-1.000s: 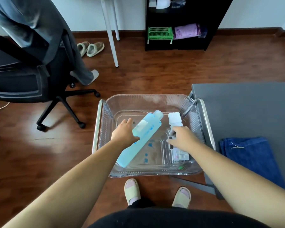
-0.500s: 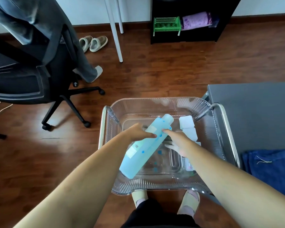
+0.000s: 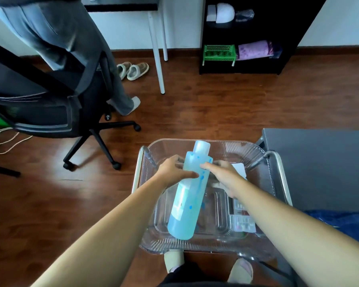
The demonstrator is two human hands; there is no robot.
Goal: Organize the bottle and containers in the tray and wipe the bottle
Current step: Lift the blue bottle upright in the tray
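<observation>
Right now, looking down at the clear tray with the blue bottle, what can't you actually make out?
- White container, head view: mostly hidden behind the right hand.
- Small containers on the tray's right side: print too small, partly under the right forearm.
- Blue bottle: label blurred, unreadable; whether its base rests on the tray is unclear.
- Blue cloth: cut off by the right edge.
- Left hand: fingertips hidden behind the bottle.

I see a dark reddish wood floor [image 3: 226,108] with a white wall [image 3: 124,36] behind it. Far left stands a black office chair [image 3: 39,104] draped with grey clothing. Slippers [image 3: 132,70] lie near a white table leg [image 3: 157,52]. Far right, a black shelf unit [image 3: 249,34] holds a green basket [image 3: 219,52].
</observation>
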